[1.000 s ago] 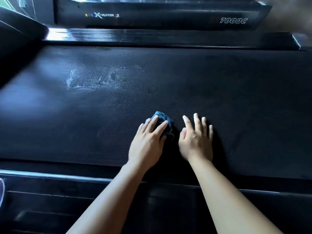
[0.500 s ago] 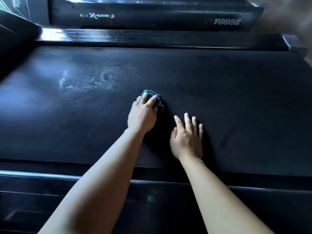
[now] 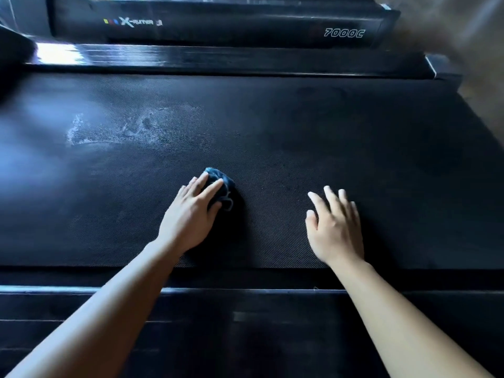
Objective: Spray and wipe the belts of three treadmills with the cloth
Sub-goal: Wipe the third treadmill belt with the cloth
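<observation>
The black textured treadmill belt (image 3: 354, 148) fills the middle of the view. A balled-up dark blue cloth (image 3: 222, 181) lies on it near the front centre. My left hand (image 3: 191, 214) rests over the cloth, with straight fingers pressing it onto the belt and the thumb against its side. My right hand (image 3: 335, 227) lies flat on the belt to the right, fingers spread, holding nothing. A whitish patch of spray residue (image 3: 122, 132) marks the belt at the far left. No spray bottle is in view.
The near side rail of the treadmill (image 3: 245, 317) runs across the bottom under my forearms, and the far side rail (image 3: 218, 58) across the top. Beyond it stands another treadmill (image 3: 218, 25) marked 7000C. Wooden floor (image 3: 463, 36) shows at top right.
My left hand has drawn the cloth back toward me from farther out on the belt. My right hand has slid to the right, away from the left one.
</observation>
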Demonstrator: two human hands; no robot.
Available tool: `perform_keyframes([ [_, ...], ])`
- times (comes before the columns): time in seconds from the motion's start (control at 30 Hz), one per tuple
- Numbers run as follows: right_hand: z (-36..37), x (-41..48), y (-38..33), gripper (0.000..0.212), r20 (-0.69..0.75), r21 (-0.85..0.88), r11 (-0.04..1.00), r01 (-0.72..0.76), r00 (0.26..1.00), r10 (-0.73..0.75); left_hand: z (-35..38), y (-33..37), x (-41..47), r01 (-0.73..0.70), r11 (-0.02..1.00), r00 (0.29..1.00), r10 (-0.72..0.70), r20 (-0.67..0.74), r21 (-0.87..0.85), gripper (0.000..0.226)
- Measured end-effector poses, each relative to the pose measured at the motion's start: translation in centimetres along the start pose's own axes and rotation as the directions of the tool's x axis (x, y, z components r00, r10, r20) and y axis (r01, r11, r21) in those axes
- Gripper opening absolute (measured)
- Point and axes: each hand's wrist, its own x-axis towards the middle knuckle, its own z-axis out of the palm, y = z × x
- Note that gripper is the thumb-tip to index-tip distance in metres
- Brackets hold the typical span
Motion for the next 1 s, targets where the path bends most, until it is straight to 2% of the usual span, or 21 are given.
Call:
perform_keyframes([
  [0.1,-0.6,-0.1,2.0,0.057,0.017,-0.044,0.998,-0.042,0.999,0.042,0.5,1.4,4.0,0.13,0.991,0.991,-0.131,-0.034,-0.005,0.052],
  [0.2,-0.5,0.1,2.7,0.051,0.08,-0.061,0.991,-0.123,0.989,0.128,1.5,4.5,8.0,0.143,0.99,0.99,-0.143,-0.012,-0.014,0.052],
  [0.3,-0.3,0.0,2.4,0.052,0.089,-0.068,0.988,-0.139,0.985,0.145,2.5,8.5,10.0,0.025,1.0,1.0,-0.025,0.018,0.017,0.052],
  [0.4,-0.2,0.0,2.6,0.052,0.079,-0.057,0.988,-0.146,0.985,0.151,3.7,12.1,8.3,-0.134,0.991,0.989,0.133,0.063,0.0,0.052],
  [0.57,0.0,0.2,2.6,0.05,0.058,-0.045,0.986,-0.163,0.985,0.165,3.7,11.2,0.5,-0.259,0.965,0.959,0.262,0.105,-0.04,0.052],
  [0.67,0.2,0.1,2.7,0.049,0.027,-0.05,0.987,-0.153,0.988,0.155,2.6,7.4,-2.9,-0.214,0.977,0.973,0.214,0.087,-0.013,0.055],
  [0.83,0.2,0.1,2.5,0.049,0.033,-0.065,0.985,-0.16,0.986,0.162,1.0,1.7,-1.3,0.01,1.0,1.0,-0.01,0.012,-0.011,0.05],
  [0.93,0.2,0.1,2.5,0.048,0.02,-0.062,0.985,-0.159,0.987,0.16,1.1,1.8,2.6,0.108,0.994,0.994,-0.108,-0.02,0.006,0.052],
  [1.0,0.3,0.0,2.5,0.048,0.016,-0.065,0.985,-0.16,0.987,0.162,1.7,3.5,5.5,0.123,0.992,0.992,-0.123,-0.019,0.011,0.052],
])
